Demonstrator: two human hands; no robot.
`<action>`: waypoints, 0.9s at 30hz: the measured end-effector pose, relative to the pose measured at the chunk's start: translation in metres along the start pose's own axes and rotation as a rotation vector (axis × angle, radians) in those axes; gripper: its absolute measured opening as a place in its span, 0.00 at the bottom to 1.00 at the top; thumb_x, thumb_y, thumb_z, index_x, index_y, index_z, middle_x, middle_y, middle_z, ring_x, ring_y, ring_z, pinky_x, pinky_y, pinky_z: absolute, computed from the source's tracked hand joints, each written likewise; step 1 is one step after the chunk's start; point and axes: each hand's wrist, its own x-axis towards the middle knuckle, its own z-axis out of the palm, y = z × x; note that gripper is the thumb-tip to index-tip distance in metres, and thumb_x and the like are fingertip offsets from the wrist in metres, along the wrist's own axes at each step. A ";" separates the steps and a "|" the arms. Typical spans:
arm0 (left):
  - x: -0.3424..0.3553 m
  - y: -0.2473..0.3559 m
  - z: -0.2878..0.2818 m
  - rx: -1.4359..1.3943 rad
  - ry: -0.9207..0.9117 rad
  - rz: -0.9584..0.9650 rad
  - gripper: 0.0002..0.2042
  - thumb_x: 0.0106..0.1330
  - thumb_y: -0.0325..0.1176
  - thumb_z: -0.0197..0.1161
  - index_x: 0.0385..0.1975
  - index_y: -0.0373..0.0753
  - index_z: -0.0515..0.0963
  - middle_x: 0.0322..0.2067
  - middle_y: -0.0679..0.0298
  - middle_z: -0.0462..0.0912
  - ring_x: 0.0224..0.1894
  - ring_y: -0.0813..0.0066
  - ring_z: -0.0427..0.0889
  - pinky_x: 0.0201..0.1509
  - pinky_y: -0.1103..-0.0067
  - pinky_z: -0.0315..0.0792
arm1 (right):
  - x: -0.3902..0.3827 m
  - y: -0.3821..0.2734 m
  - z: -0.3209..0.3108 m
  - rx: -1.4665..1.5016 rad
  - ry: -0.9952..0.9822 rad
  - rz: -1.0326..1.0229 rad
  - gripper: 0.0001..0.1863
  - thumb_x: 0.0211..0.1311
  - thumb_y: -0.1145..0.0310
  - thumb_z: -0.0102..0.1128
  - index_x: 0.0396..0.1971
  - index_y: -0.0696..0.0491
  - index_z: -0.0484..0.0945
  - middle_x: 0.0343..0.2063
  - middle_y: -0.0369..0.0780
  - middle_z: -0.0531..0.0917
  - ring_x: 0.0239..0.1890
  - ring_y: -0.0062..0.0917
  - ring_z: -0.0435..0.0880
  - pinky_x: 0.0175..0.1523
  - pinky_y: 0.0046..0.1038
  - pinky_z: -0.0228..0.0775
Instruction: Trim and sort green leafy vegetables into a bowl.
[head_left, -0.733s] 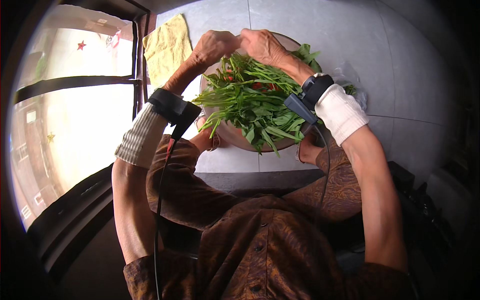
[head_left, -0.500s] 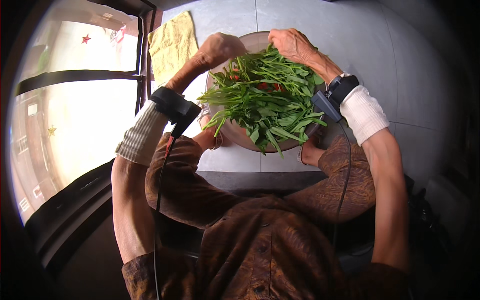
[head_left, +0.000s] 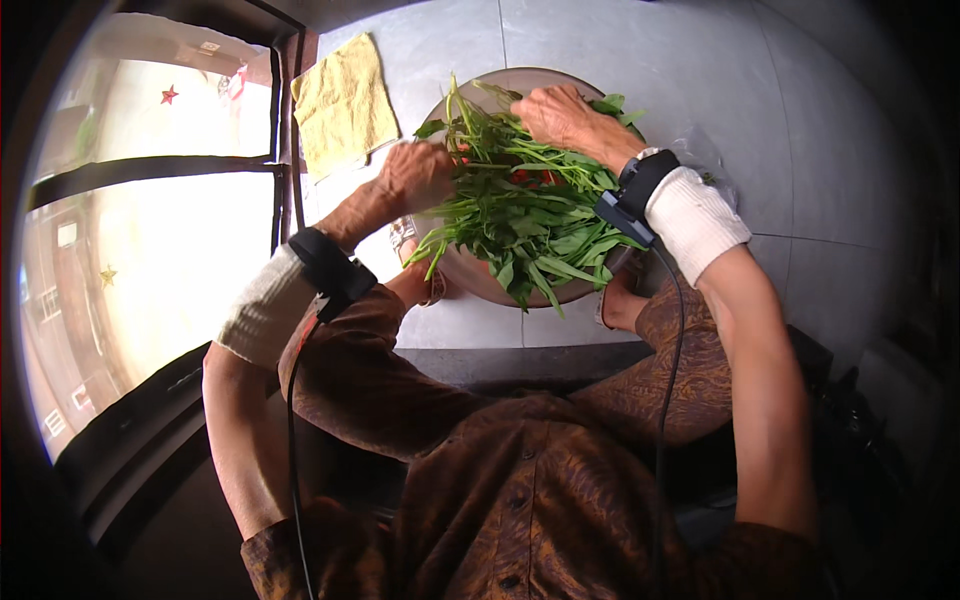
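Note:
A wide translucent brownish basin [head_left: 465, 280] holds a heap of leafy green stalks [head_left: 525, 235], with red pieces [head_left: 530, 176] showing beneath. My left hand [head_left: 410, 175] is at the heap's left edge, fingers curled and slightly blurred; what they hold, if anything, is hidden. My right hand [head_left: 560, 120] is over the back of the heap, fingers curled down onto the greens. Both wrists wear black straps with devices and cords over white knit sleeves.
A yellow cloth [head_left: 342, 105] lies on grey floor tiles [head_left: 820, 140] at the back left. A glass door or window [head_left: 150, 260] in a dark frame runs along the left. A clear plastic bag [head_left: 705, 155] lies right of the basin. My sandalled feet [head_left: 620, 305] flank the basin.
My left hand has come down toward me from above the basin to the heap's left edge. My right hand went rightward, then back left and slightly lower over the greens.

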 end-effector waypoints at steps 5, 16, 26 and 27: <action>-0.004 0.015 -0.020 -0.082 -0.220 -0.180 0.05 0.51 0.33 0.59 0.23 0.38 0.76 0.25 0.56 0.76 0.30 0.58 0.78 0.31 0.67 0.72 | -0.009 -0.009 -0.016 0.123 0.116 0.011 0.03 0.43 0.76 0.50 0.17 0.54 0.73 0.09 0.44 0.72 0.12 0.34 0.73 0.20 0.38 0.66; -0.053 0.035 -0.127 -0.563 -0.024 -0.220 0.04 0.56 0.27 0.60 0.29 0.35 0.79 0.27 0.63 0.81 0.31 0.76 0.81 0.35 0.79 0.75 | -0.051 -0.044 -0.119 0.229 -0.104 0.087 0.13 0.49 0.69 0.53 0.35 0.56 0.79 0.19 0.45 0.79 0.22 0.33 0.78 0.35 0.35 0.72; -0.054 0.092 -0.145 -1.481 0.133 -0.243 0.09 0.60 0.36 0.61 0.32 0.36 0.76 0.26 0.65 0.80 0.30 0.79 0.79 0.39 0.80 0.73 | -0.117 -0.073 -0.180 0.666 0.368 0.123 0.11 0.53 0.64 0.58 0.34 0.54 0.81 0.21 0.38 0.81 0.23 0.21 0.76 0.31 0.22 0.67; -0.056 0.100 -0.147 -1.476 0.160 -0.261 0.11 0.60 0.38 0.60 0.31 0.36 0.76 0.26 0.64 0.80 0.30 0.76 0.79 0.39 0.79 0.73 | -0.120 -0.082 -0.186 0.651 0.373 0.107 0.11 0.53 0.64 0.58 0.34 0.54 0.81 0.21 0.38 0.81 0.23 0.21 0.76 0.31 0.22 0.67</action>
